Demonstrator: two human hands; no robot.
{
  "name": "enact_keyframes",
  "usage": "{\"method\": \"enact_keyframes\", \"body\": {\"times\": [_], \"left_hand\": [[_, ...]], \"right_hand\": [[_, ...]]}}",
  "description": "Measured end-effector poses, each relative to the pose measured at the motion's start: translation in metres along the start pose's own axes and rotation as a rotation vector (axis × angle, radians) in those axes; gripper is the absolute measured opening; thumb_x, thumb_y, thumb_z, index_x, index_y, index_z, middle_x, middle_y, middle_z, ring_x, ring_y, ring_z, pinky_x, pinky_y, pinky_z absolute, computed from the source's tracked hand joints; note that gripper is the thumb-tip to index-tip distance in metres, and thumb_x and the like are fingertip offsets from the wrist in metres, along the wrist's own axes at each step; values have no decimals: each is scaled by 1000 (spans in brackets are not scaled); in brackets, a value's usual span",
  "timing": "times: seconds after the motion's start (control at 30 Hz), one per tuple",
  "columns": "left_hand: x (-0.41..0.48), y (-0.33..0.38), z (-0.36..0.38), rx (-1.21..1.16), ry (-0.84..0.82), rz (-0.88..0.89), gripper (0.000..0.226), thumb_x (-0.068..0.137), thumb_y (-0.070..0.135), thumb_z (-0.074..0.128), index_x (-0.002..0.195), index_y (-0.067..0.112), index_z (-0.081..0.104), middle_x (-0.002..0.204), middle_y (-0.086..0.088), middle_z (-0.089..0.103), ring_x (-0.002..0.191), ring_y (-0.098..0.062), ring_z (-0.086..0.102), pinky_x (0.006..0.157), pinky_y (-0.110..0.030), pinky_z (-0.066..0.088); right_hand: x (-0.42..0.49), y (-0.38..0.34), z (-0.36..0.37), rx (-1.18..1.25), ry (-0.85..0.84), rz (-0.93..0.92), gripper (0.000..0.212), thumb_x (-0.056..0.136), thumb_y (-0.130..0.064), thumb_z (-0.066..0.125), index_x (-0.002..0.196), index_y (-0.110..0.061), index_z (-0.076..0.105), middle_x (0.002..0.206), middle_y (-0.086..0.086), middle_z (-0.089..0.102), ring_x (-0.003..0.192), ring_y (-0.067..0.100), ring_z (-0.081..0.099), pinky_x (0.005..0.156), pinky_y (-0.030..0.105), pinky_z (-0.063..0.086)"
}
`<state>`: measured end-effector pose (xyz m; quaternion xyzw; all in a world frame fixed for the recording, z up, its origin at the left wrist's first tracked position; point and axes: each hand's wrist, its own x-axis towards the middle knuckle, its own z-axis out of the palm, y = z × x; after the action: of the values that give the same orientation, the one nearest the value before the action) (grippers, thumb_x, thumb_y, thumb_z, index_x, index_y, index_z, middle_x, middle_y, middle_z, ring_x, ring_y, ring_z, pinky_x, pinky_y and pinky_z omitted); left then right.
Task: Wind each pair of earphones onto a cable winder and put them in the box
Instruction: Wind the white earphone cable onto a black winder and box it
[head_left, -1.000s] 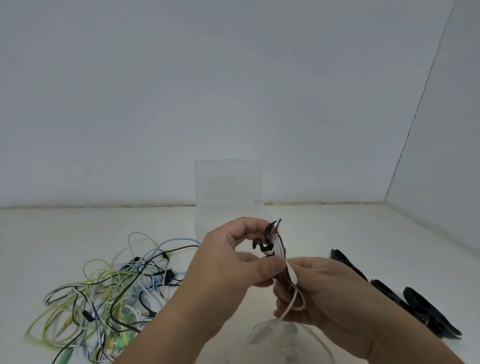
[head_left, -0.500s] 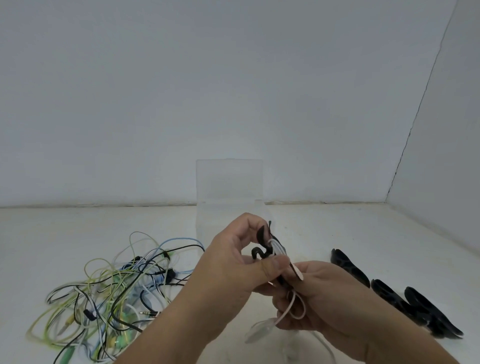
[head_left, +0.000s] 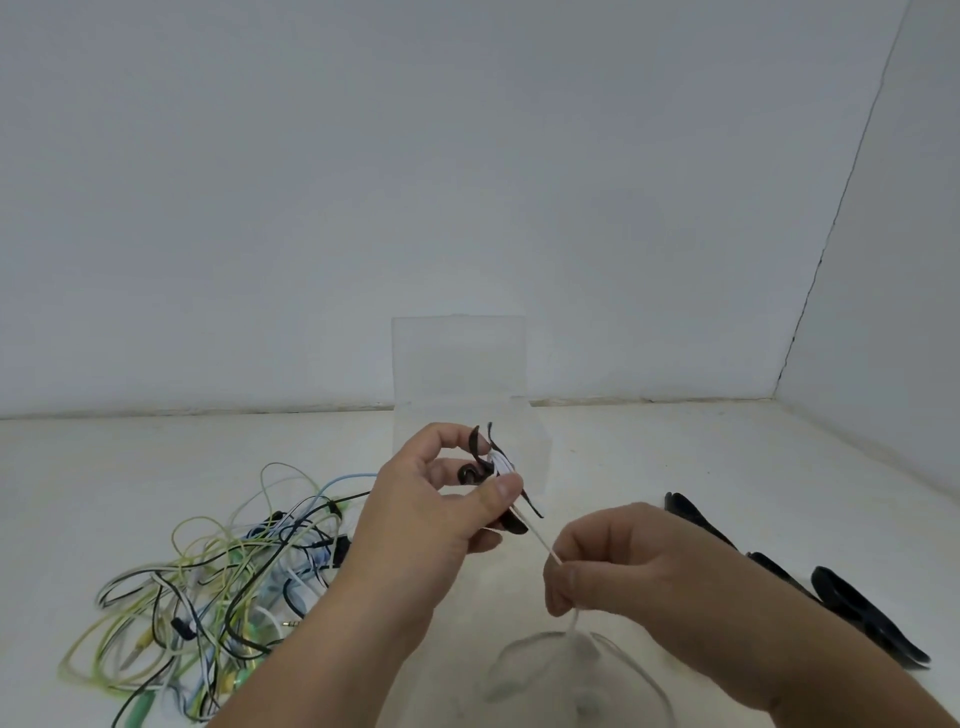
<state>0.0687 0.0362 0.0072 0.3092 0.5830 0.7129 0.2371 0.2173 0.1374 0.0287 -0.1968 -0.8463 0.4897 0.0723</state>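
While taut, white cable (head_left: 540, 541) in right fingers' (head_left: 567, 583) pinch, black winder (head_left: 475, 442) in left fingers' (head_left: 500, 490) grip.

Left: tangled earphone cables (head_left: 208, 587) sprawled across the bench (head_left: 649, 457).
Right: black cable winders (head_left: 852, 608), in a row.
Rear centre: clear box (head_left: 457, 358), lid upright.
Passage: bare bench between box and winders.
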Motion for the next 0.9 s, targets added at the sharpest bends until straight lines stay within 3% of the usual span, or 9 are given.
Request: {"method": "enact_keyframes", "body": {"times": [0.13, 0.23, 0.3, 0.37, 0.43, 0.57, 0.7, 0.8, 0.9], "left_hand": [[3, -1, -6, 104, -86, 18, 27, 74, 8, 85, 89, 24, 69, 82, 0, 65, 61, -19, 67, 58, -27, 49], [1, 1, -5, 126, -194, 28, 30, 62, 19, 87, 85, 27, 70, 81, 5, 66, 59, -19, 64, 57, -26, 46], [0, 1, -3, 185, -211, 44, 32, 57, 20, 87, 85, 26, 71, 80, 7, 64, 55, -17, 58, 58, -32, 45], [-1, 1, 1, 258, -205, 62, 35, 57, 13, 91, 83, 25, 71, 75, 11, 61, 47, -13, 53, 60, -45, 47], [-2, 1, 3, 306, -191, 74, 37, 59, 4, 93, 80, 25, 71, 72, 11, 60, 44, -12, 53, 64, -56, 54], [-4, 2, 4, 368, -183, 112, 37, 58, 5, 94, 81, 22, 70, 69, 10, 63, 42, -12, 53, 57, -44, 55], [-6, 2, 6, 414, -192, 135, 35, 60, 9, 93, 82, 21, 69, 62, 12, 61, 44, -11, 55, 48, -23, 44], [-6, 2, 6, 434, -210, 143, 35, 61, 10, 93, 80, 28, 70, 64, 14, 61, 50, -11, 56, 55, -34, 52], [-5, 1, 5, 412, -249, 109, 36, 62, 9, 92, 82, 31, 70, 63, 11, 62, 53, -8, 53, 62, -36, 50]], "right_hand": [[-1, -1, -3, 69, 166, -85, 16, 75, -22, 61, 76, -15, 75, 85, 16, 72, 81, 30, 61, 95, 58, 47], [0, 0, -7, 264, 262, -86, 22, 72, -18, 53, 68, -9, 72, 78, 11, 73, 82, 25, 70, 95, 50, 54], [0, 0, -7, 268, 275, -92, 23, 76, -21, 54, 67, -7, 69, 74, 9, 70, 75, 22, 71, 92, 48, 55], [0, -1, -4, 185, 273, -111, 26, 91, -17, 57, 69, -8, 67, 67, 4, 64, 63, 18, 65, 78, 42, 56], [-1, -1, -2, 102, 248, -126, 30, 97, -13, 52, 70, -13, 66, 60, 0, 55, 55, 16, 53, 60, 34, 46], [-3, -2, -2, 0, 201, -167, 29, 99, -22, 54, 73, -21, 68, 60, 3, 40, 56, 18, 36, 55, 32, 32], [-2, -1, 0, -5, 203, -196, 29, 96, -33, 54, 75, -20, 69, 59, 1, 47, 56, 16, 44, 57, 32, 40], [1, 1, -1, -41, 327, -223, 28, 96, -20, 57, 71, -22, 69, 56, -5, 58, 54, 7, 55, 58, 15, 43], [1, 3, -5, -115, 504, -259, 22, 89, -22, 64, 68, -25, 68, 60, 0, 64, 54, 8, 58, 56, 18, 44]]}}
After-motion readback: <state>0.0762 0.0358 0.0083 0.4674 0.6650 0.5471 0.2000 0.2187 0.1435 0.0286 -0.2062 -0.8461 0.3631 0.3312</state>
